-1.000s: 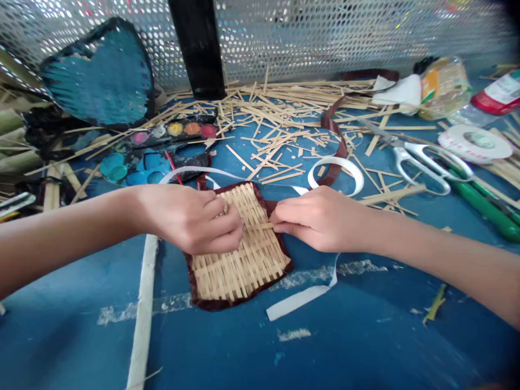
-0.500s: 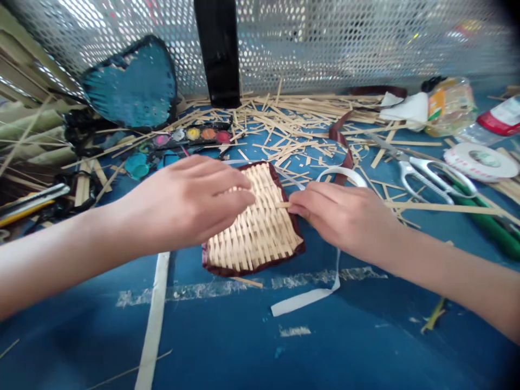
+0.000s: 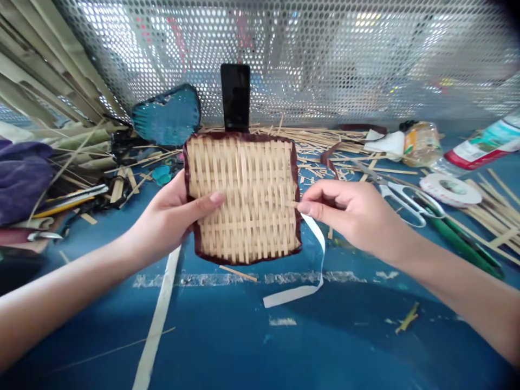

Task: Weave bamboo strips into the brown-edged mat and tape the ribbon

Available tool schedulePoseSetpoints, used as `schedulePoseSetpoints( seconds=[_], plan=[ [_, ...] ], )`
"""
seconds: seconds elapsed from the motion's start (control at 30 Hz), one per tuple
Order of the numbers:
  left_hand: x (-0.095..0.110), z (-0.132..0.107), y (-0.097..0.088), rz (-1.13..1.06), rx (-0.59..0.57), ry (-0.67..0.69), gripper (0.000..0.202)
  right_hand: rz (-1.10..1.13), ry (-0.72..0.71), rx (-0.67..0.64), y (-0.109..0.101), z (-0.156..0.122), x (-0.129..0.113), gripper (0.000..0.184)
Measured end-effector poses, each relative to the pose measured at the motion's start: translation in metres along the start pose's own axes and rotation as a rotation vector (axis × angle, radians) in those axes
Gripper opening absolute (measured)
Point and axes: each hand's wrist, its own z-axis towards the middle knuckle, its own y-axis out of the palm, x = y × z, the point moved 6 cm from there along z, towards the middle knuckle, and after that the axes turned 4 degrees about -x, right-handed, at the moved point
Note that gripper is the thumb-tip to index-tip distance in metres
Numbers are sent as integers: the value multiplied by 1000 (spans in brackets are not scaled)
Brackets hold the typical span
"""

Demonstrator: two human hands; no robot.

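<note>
A woven bamboo panel (image 3: 244, 184) with a dark brown bound edge is held up, its face toward me. My left hand (image 3: 179, 208) grips its left side, thumb flat across the weave and the other fingers hidden behind. At the right edge my right hand (image 3: 337, 208) pinches a thin bamboo strip (image 3: 291, 205) between thumb and forefinger; its short end lies against the weave. Below that hand a white ribbon-like tape (image 3: 320, 244) curls down to the table.
Loose bamboo strips (image 3: 272, 131) lie along the back by a perforated screen (image 3: 309, 70) and an upright black phone (image 3: 235, 97). Rightward are scissors (image 3: 410, 203), a tape roll (image 3: 450, 189) and bottles (image 3: 483, 143). A utility knife (image 3: 73, 200) and purple cloth (image 3: 22, 173) lie left.
My left hand has gone from hovering over the panel to gripping its left side. The panel has come up off the table toward me. My right hand stays at its right edge with the strip.
</note>
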Motion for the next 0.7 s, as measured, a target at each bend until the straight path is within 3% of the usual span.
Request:
schedulePoseSetpoints(
  seconds=[0.2,0.37,0.53,0.63,0.7],
  plan=[
    [-12,0,-4,5,-16,-43,44,4,65,-86,8,4,8,25],
    [-21,-4,-5,18,-7,-57,44,6,85,-86,17,3,14,23],
    [-32,1,-5,81,-25,-70,50,-40,45,-61,19,-4,4,22],
    [-35,13,-10,290,-59,-41,53,-126,40,-50,23,-1,6,21],
    [-31,18,-17,575,-43,6,60,-160,81,-105,32,2,15,22]
  ],
)
